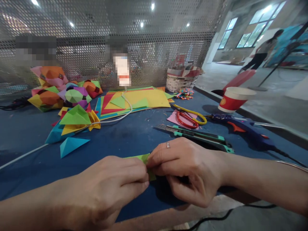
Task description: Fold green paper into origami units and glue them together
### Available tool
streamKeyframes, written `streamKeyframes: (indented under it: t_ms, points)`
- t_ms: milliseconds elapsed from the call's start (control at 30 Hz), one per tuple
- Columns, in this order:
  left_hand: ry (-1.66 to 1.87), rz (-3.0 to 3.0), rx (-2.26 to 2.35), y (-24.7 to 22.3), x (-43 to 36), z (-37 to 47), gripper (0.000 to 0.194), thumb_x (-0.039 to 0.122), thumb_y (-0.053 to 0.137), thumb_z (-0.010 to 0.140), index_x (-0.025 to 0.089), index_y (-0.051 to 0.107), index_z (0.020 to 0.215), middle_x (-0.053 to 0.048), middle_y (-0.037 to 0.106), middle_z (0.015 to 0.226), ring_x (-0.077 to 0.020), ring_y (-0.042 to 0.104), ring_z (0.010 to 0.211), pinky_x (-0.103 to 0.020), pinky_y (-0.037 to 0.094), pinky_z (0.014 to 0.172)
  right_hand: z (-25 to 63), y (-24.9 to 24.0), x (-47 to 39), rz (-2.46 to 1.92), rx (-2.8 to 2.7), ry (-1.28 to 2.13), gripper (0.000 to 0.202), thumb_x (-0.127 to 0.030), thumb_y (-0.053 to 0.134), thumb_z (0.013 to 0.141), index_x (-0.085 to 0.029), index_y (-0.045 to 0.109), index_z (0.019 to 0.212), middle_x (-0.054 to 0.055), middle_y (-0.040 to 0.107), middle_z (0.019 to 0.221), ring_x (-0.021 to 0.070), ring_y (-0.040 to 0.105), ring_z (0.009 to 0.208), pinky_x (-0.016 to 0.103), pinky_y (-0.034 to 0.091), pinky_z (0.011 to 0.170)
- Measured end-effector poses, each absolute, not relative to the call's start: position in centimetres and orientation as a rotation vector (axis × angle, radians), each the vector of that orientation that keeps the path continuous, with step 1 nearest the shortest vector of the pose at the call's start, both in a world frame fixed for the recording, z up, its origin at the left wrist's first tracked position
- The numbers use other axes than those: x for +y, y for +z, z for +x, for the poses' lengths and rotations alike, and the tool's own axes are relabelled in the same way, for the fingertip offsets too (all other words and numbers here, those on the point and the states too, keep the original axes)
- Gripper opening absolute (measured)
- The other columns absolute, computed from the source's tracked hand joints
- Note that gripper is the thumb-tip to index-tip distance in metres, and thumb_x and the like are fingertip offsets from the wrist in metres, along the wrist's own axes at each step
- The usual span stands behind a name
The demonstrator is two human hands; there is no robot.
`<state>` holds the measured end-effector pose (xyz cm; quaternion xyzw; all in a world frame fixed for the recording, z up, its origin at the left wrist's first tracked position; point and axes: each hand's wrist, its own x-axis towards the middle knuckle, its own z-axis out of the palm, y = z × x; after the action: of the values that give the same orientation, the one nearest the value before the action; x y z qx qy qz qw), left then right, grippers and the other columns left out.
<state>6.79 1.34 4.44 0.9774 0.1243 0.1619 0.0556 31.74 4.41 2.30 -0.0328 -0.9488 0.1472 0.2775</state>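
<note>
Fingers of left hand [113, 184] and right hand [190, 163] pinch green paper [143, 158]; uneven pull could tear it, forward slip could meet utility knife's [199, 133] bare blade [165, 128] at paper's one o'clock.

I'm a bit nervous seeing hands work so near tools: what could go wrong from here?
The box cutter with green-trimmed handle lies just beyond the right hand, its metal blade out, so a careless reach might cut a finger.

The red and white paper cup stands near the table's edge; a knock could tip it.

The thin white cable runs against the folded colored paper pieces; a tug might drag them.
</note>
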Motion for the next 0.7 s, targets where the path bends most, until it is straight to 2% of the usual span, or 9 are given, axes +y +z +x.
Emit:
streamKeyframes:
  t_ms: [100, 233, 333, 433, 533, 700]
  points:
    - [0.519, 2.938, 0.414, 3.9, 1.4, 6.7, 0.032, 0.011, 0.034, 0.105, 0.020, 0.063, 0.094, -0.003, 0.068, 0.085, -0.0180, 0.063, 0.075, -0.028, 0.047, 0.064, 31.8, 2.2, 4.4, -0.087, -2.526, 0.404, 0.023, -0.007, 0.049, 0.076, -0.013, 0.068, 0.087, 0.014, 0.078, 0.095, 0.0227, 0.077, 0.094, 0.032, 0.063, 0.082]
    - [0.487, 2.880, 0.403, 3.0, 1.6, 6.5, 0.024, 0.006, 0.041, 0.098, 0.020, 0.061, 0.100, -0.003, 0.064, 0.090, -0.0184, 0.058, 0.079, -0.029, 0.044, 0.067, 31.8, 2.1, 4.4, -0.129, -2.561, 0.377, 0.020, -0.010, 0.051, 0.076, -0.017, 0.068, 0.086, 0.011, 0.076, 0.093, 0.0212, 0.075, 0.091, 0.030, 0.063, 0.078]
    - [0.535, 2.928, 0.357, 3.0, 1.7, 7.1, 0.027, 0.003, 0.042, 0.094, 0.020, 0.059, 0.104, -0.002, 0.059, 0.084, -0.0184, 0.052, 0.073, -0.030, 0.039, 0.062, 31.8, 2.1, 4.4, -0.141, -2.560, 0.357, 0.021, -0.012, 0.050, 0.076, -0.017, 0.068, 0.085, 0.010, 0.075, 0.089, 0.0210, 0.074, 0.088, 0.030, 0.062, 0.076]
    - [0.563, 2.954, 0.336, 3.3, 1.8, 7.8, 0.028, 0.000, 0.040, 0.093, 0.019, 0.060, 0.097, -0.001, 0.057, 0.079, -0.0168, 0.049, 0.069, -0.031, 0.036, 0.059, 31.8, 2.1, 4.3, -0.134, -2.553, 0.339, 0.022, -0.013, 0.048, 0.076, -0.016, 0.069, 0.083, 0.010, 0.074, 0.084, 0.0210, 0.073, 0.083, 0.031, 0.062, 0.073]
    - [0.560, 2.962, 0.347, 3.3, 1.8, 8.0, 0.030, 0.000, 0.040, 0.092, 0.018, 0.063, 0.098, -0.001, 0.058, 0.080, -0.0163, 0.050, 0.069, -0.030, 0.036, 0.059, 31.9, 2.0, 4.4, -0.140, -2.569, 0.331, 0.021, -0.013, 0.048, 0.076, -0.016, 0.068, 0.082, 0.010, 0.073, 0.083, 0.0211, 0.073, 0.083, 0.031, 0.062, 0.073]
    - [0.484, 2.949, 0.391, 3.1, 1.7, 7.0, 0.036, 0.001, 0.040, 0.093, 0.020, 0.062, 0.115, -0.003, 0.065, 0.091, -0.0169, 0.057, 0.078, -0.026, 0.045, 0.067, 32.0, 1.9, 4.4, -0.159, -2.578, 0.349, 0.017, -0.012, 0.053, 0.075, -0.020, 0.065, 0.082, 0.008, 0.075, 0.088, 0.0207, 0.074, 0.087, 0.030, 0.061, 0.076]
